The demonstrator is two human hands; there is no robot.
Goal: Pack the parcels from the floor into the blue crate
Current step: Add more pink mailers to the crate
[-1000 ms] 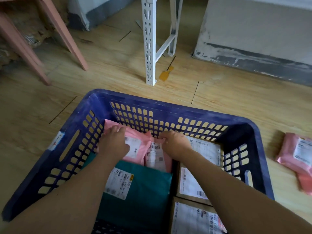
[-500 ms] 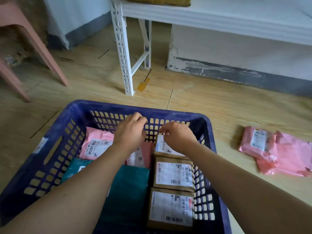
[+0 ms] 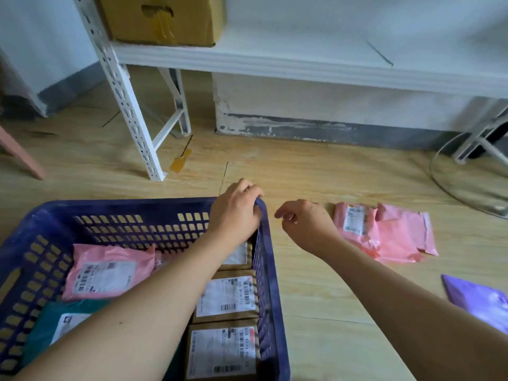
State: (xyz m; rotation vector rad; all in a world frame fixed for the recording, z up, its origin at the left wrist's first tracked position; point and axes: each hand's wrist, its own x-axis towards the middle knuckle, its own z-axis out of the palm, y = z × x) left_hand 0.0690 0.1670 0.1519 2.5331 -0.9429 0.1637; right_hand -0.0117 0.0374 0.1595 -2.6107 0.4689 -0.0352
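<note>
Several parcels already lie inside the blue crate (image 3: 123, 206): a pink parcel (image 3: 107, 270) near its far left corner, a teal parcel (image 3: 46, 325) by its near left side, and a row of brown boxes (image 3: 228, 296) along its right wall. The task looks about half done or a little more. On the floor, to the right of the crate, two pink parcels (image 3: 357, 224) overlap each other, and a purple parcel (image 3: 478, 301) shows at the right edge of the view; these are not yet packed.

The two hands are apart. The left hand (image 3: 235, 213) grips the rim at the crate's far right corner, with the fingers curled over it. The right hand (image 3: 305, 224) hangs over the floor just outside that corner, near the pink parcels but not touching them; its fingers are loosely bent and it holds nothing.
</note>
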